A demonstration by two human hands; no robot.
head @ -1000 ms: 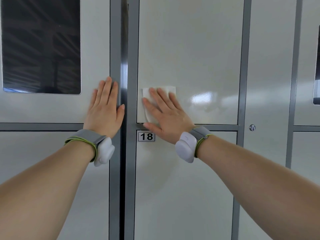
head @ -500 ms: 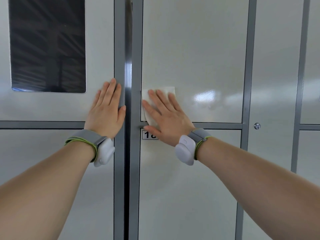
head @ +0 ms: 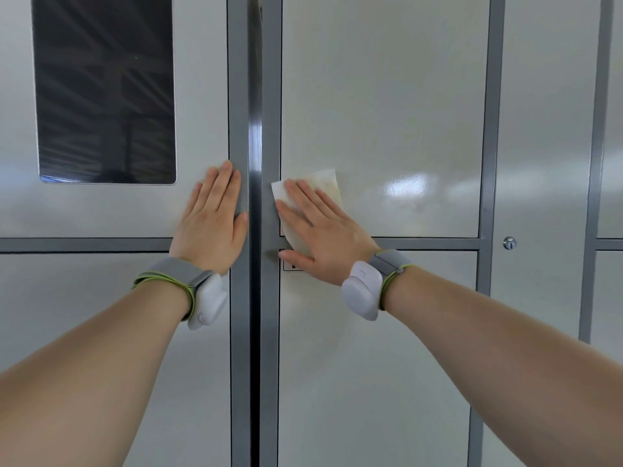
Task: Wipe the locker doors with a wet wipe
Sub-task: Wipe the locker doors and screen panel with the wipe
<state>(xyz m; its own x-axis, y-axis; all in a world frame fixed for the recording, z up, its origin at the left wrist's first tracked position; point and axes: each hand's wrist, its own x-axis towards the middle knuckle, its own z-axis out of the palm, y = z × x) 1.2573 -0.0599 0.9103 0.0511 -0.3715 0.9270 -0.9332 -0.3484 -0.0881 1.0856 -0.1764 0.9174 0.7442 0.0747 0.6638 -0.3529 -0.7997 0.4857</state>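
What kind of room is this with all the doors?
Probably a locker room or storage area. There's a wall of pale grey metal locker doors in darker grey frames, a small round silver keyhole lock, and a dark rectangular window panel in one door.

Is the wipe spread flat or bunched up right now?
Spread flat: the wet wipe lies smooth against the locker door under the right hand's open fingers.
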